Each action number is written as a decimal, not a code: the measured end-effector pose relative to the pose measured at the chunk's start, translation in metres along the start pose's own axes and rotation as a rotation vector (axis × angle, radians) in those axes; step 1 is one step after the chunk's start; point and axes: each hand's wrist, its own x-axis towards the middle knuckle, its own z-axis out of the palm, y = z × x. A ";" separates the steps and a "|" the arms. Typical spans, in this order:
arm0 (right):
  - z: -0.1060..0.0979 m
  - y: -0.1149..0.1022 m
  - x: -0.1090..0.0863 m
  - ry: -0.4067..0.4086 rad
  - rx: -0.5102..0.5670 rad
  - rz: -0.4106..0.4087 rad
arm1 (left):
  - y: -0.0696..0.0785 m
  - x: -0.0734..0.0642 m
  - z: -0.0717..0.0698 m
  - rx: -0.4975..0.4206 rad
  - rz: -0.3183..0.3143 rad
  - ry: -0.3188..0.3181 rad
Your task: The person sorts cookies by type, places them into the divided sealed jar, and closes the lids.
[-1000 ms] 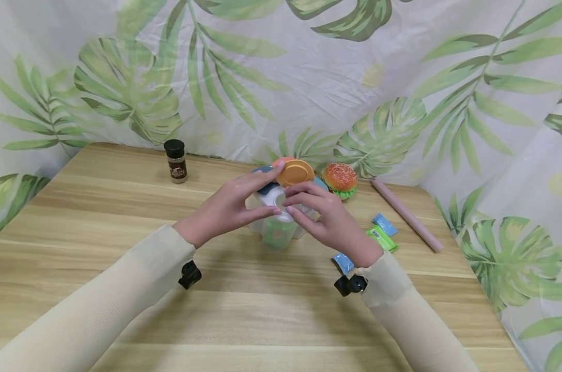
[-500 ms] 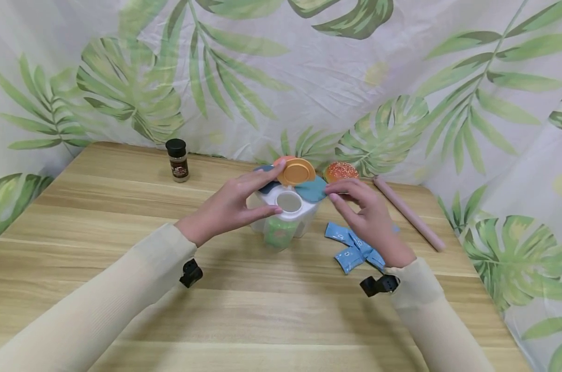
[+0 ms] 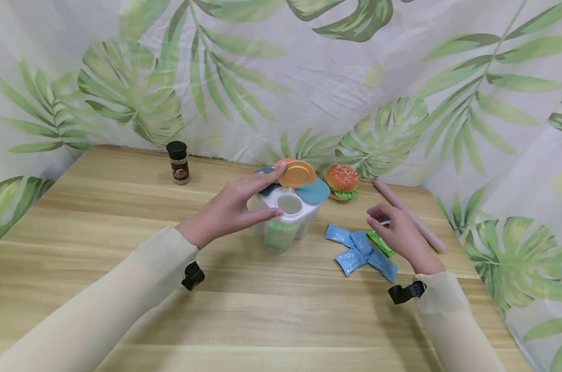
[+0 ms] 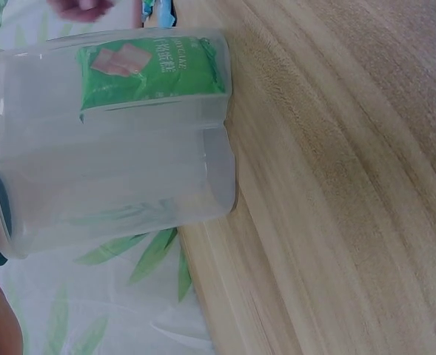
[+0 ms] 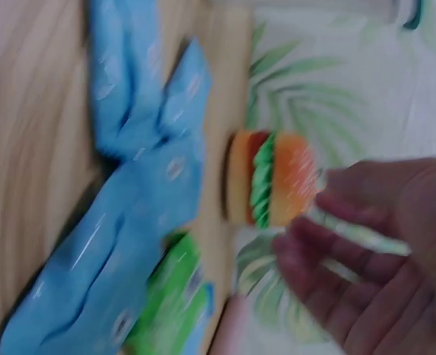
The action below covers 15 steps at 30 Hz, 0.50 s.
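Note:
A clear compartment container (image 3: 304, 222) stands mid-table with a white top. Its orange flip lid (image 3: 296, 174) is raised and its round front opening (image 3: 289, 203) uncovered. Inside lies a green snack packet (image 4: 155, 70). My left hand (image 3: 234, 206) rests at the container's top, fingers and thumb fairly straight, a fingertip at the orange lid and the thumb at the opening's edge. Right of it, my right hand (image 3: 399, 232) hovers over the loose packets with loosely bent fingers and nothing between them. Below lie several blue packets (image 3: 362, 245) and a green packet (image 3: 378, 243).
A toy hamburger (image 3: 341, 181) sits behind the packets, close to the container. A pink rod (image 3: 413, 219) lies along the right side. At the back left stands a black-capped spice jar (image 3: 178, 163). Leaf-printed cloth (image 3: 327, 77) hangs behind the table.
My right hand has moved from the container's opening out to the right, over the packets, uncovering the opening, the teal lid and the hamburger. The left hand has stayed at the container.

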 end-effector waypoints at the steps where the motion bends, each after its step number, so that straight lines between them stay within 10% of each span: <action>1: 0.000 0.006 -0.002 -0.021 -0.021 0.025 | 0.000 0.001 0.000 0.002 0.002 0.001; 15: 0.005 0.051 -0.013 -0.208 -0.086 0.217 | 0.000 0.000 0.001 -0.011 -0.012 0.010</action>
